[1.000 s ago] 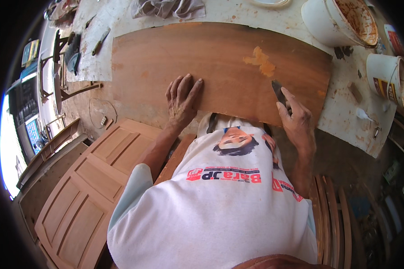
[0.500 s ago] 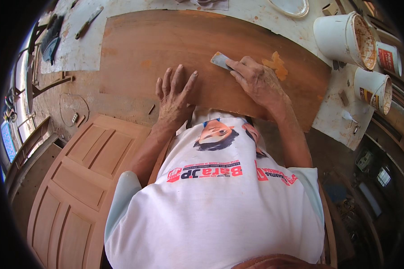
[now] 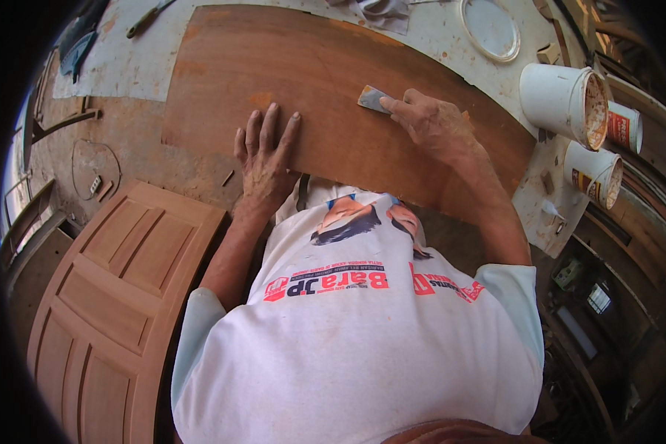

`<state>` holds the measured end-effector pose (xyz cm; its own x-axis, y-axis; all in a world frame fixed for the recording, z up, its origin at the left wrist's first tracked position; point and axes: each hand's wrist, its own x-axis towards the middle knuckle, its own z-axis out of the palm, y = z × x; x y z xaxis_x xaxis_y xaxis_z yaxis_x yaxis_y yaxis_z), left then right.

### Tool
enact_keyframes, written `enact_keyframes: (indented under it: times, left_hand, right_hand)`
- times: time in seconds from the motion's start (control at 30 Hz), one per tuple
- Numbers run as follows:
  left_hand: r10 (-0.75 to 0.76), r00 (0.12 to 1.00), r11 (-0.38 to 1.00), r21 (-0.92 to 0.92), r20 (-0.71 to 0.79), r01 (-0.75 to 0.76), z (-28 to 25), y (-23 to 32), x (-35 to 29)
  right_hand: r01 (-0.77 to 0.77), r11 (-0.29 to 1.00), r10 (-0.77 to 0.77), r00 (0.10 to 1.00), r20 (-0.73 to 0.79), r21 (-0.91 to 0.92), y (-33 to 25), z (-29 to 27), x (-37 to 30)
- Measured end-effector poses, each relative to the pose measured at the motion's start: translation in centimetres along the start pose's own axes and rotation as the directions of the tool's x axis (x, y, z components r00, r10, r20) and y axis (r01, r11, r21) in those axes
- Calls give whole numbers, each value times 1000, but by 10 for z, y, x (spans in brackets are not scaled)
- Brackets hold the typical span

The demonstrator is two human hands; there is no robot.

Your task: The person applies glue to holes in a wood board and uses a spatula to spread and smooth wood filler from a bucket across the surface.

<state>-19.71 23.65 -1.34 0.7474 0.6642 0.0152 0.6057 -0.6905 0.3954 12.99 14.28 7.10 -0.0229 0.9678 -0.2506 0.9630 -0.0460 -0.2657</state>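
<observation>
A brown wooden board (image 3: pixel 222 81) with a few orange filler patches lies across the table in front of me. My left hand (image 3: pixel 268 152) rests flat near its front edge, fingers spread, holding nothing. In my right hand (image 3: pixel 438 126) is a small grey piece that looks like a sanding block (image 3: pixel 372 98), lying against the board's surface with its left end sticking out past my fingers. My fingers hide the rest of it. Pale dust coats both hands.
White buckets with brown smears, one large (image 3: pixel 551 92) and one smaller (image 3: pixel 588 170), stand at right beside a white tub (image 3: pixel 624 126). A round lid (image 3: pixel 488 29) lies at the back. Left are a putty knife (image 3: pixel 144 21) and a panelled wooden door (image 3: pixel 111 270).
My right hand and the block have shifted slightly right over the board, covering most of the orange patch there. The left hand stays flat on the board. The whole view has shifted a little.
</observation>
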Motion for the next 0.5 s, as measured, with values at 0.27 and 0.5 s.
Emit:
enact_keyframes:
  times: [0.27, 0.5]
  left_hand:
    - [-15, 1000, 999, 39, -8, 15, 4, 0, 0]
    - [-27, 1000, 1000, 16, -3, 27, 5, 1, 0]
  right_hand:
    - [40, 998, -35, 994, -107, 46, 15, 9, 4]
    - [16, 997, -6, 989, -146, 73, 19, 1, 3]
